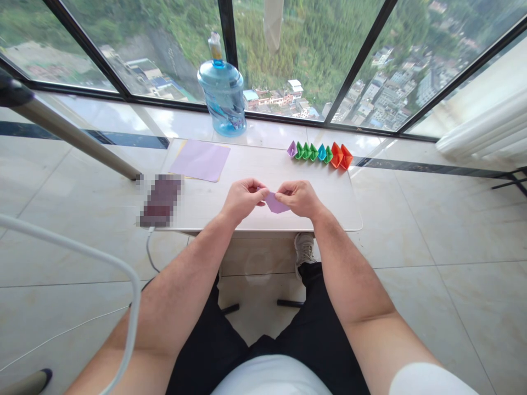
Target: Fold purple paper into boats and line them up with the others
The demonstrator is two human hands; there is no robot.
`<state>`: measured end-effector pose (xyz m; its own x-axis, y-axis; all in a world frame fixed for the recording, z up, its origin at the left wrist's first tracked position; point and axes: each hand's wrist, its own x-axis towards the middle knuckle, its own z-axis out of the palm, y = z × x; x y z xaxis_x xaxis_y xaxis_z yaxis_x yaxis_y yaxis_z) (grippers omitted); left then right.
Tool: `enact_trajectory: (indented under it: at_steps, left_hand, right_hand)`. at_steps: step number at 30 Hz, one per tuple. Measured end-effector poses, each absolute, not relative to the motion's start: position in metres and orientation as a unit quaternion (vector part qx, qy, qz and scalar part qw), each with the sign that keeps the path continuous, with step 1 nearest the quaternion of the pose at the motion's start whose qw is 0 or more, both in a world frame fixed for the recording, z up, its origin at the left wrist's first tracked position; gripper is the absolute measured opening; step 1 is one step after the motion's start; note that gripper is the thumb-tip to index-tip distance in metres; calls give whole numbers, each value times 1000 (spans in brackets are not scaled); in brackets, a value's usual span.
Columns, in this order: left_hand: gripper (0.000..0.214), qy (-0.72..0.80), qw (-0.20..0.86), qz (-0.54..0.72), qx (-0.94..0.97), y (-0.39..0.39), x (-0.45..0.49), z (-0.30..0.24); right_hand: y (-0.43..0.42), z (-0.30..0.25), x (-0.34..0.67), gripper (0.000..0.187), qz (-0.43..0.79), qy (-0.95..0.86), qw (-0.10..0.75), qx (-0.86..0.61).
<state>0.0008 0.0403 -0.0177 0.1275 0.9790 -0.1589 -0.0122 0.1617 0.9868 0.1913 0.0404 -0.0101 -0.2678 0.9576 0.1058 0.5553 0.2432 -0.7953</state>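
A small folded piece of purple paper (276,204) is held above the near part of the white table (206,211). My left hand (246,196) pinches its left corner between thumb and fingers. On the other side, my right hand (298,196) grips the upper right part, its thumb lying on the paper. The fingers hide some of the folds. Toward the table's far right edge stands a row of folded paper boats (313,153) in purple, green, blue and orange. Flat purple paper sheets (200,160) lie at the far left, with a yellowish edge showing beneath.
A pixelated dark device (160,200) with a white cable (150,247) lies at the table's left edge. Behind the table a blue water jug (223,99) stands by the windows. A pole (82,134) slants in from the left, and a white curved tube (123,266) crosses the lower left.
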Motion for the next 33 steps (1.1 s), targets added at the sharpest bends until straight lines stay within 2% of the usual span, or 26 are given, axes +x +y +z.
enact_trajectory:
  at_steps: [6, 12, 19, 28, 33]
  left_hand:
    - [13, 527, 440, 368, 627, 44, -3, -17]
    - [13, 540, 402, 382, 633, 48, -8, -20]
    - [14, 506, 325, 347, 720, 45, -5, -16]
    - [12, 559, 309, 374, 673, 50, -13, -17]
    - [7, 529, 241, 348, 735, 46, -8, -14]
  right_hand:
    - [41, -16, 189, 20, 315, -745, 292, -510]
    - [41, -15, 190, 15, 300, -738, 310, -519]
    - [39, -13, 186, 15, 269, -753, 286, -528]
    - [41, -13, 192, 10, 282, -711, 350, -541]
    - [41, -13, 189, 9, 278, -717, 344, -538]
